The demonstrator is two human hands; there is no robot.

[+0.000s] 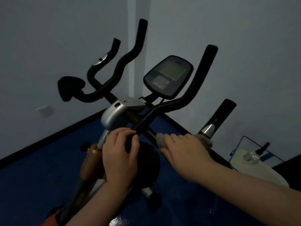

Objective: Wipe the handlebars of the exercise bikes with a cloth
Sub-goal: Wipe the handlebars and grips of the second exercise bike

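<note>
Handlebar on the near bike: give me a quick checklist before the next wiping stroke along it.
1. Cloth in hand: ok. The right hand grips the grey cloth.
2. Cloth on the bar: ok. It is wrapped round the lower handlebar, below the chrome band.
3. Bike steadied: ok. The left hand holds the bar near the silver clamp.
4. Path up the bar: ok. Nothing sits on the black grip above.
5. Console out of the stroke: ok, apart from the cloth.
6. Cloth damp or clean: cannot tell; the picture is dim.
</note>
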